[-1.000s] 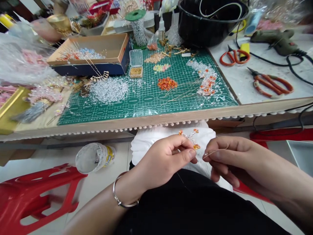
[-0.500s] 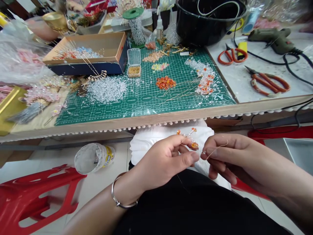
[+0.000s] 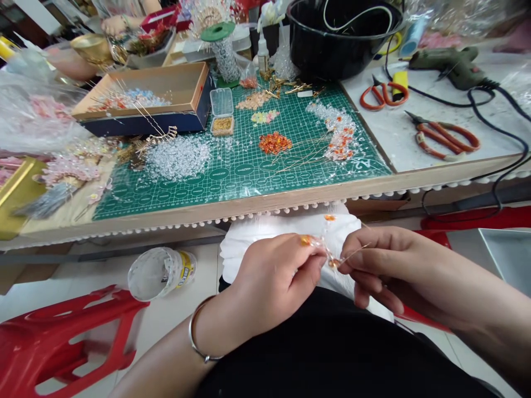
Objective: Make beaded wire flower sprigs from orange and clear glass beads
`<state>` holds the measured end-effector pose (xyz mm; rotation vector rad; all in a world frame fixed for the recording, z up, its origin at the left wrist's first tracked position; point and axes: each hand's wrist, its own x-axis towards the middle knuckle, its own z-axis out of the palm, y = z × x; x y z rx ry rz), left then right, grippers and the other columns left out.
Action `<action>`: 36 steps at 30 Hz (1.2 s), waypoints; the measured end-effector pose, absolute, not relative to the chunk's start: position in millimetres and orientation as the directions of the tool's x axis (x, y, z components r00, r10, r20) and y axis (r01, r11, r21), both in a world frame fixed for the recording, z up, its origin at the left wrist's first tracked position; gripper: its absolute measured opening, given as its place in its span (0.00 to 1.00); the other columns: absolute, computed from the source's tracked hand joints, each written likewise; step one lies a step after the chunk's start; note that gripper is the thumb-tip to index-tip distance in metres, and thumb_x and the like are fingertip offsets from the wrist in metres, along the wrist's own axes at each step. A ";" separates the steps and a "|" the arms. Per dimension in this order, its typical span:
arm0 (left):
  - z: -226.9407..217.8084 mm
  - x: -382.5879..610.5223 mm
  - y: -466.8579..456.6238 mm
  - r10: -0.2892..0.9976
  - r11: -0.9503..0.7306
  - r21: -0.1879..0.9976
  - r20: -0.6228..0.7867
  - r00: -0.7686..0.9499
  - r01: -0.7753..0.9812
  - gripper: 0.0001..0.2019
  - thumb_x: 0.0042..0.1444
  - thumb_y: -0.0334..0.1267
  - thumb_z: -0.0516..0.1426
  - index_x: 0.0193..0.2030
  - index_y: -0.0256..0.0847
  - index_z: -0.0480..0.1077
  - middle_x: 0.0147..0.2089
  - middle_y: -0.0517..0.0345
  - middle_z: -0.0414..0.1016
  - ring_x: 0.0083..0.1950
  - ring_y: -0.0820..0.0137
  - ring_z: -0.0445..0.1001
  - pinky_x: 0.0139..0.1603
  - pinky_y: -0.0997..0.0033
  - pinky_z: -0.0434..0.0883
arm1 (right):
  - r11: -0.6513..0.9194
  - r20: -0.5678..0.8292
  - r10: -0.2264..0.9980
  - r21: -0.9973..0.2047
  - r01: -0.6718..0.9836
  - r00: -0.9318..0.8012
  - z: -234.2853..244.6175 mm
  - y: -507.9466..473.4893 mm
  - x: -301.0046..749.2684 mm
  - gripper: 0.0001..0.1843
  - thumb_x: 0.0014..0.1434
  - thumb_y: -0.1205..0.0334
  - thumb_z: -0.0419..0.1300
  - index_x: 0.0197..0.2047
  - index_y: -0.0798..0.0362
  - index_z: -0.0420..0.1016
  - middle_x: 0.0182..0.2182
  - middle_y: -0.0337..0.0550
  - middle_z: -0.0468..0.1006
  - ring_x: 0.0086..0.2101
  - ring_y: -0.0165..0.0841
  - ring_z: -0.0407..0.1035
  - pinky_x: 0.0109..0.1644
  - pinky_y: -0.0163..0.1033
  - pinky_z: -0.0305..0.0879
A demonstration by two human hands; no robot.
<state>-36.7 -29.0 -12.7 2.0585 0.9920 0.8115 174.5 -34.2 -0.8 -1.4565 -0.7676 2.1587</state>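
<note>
pinching beaded wire (image 3: pixel 327 249) closer between hands (image 3: pixel 274 284)

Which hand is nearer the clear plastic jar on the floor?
Left. The left hand is to the right of the plastic jar, closest to it; the right hand is farther right, beyond the left hand.

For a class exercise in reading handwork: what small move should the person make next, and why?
Probably pull the thin wire snug with the right hand: its fingertips pinch the wire's loose end beside the orange-and-clear beaded sprig, which the left hand grips steady.
</note>
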 end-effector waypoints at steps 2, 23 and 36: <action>-12.1 -36.0 -28.7 0.860 -0.349 0.854 0.130 0.493 0.384 0.04 0.64 0.31 0.55 0.38 0.39 0.70 0.32 0.60 0.76 0.32 0.74 0.73 0.35 0.74 0.68 | -0.760 -0.693 0.617 -0.647 -0.056 -0.373 -0.6 -34.6 175.5 0.13 0.49 0.51 0.73 0.28 0.52 0.83 0.14 0.33 0.70 0.14 0.24 0.67 0.21 0.30 0.63; 1.2 -32.9 -30.9 0.863 -0.050 0.950 -0.114 0.492 0.307 0.05 0.65 0.36 0.54 0.38 0.40 0.68 0.27 0.63 0.70 0.26 0.76 0.65 0.27 0.76 0.63 | -0.466 -0.465 0.679 -0.871 0.157 -0.568 -3.4 -11.8 179.4 0.10 0.63 0.53 0.64 0.34 0.49 0.80 0.33 0.40 0.84 0.40 0.38 0.77 0.49 0.40 0.69; -6.5 -35.7 -31.1 0.896 -0.004 0.936 -0.153 0.417 0.352 0.05 0.65 0.38 0.56 0.40 0.40 0.71 0.32 0.61 0.74 0.31 0.74 0.71 0.29 0.76 0.66 | -0.696 -0.574 0.611 -0.718 -0.023 -0.545 -1.9 -20.2 172.3 0.03 0.52 0.68 0.62 0.28 0.52 0.76 0.26 0.42 0.85 0.29 0.33 0.79 0.38 0.37 0.72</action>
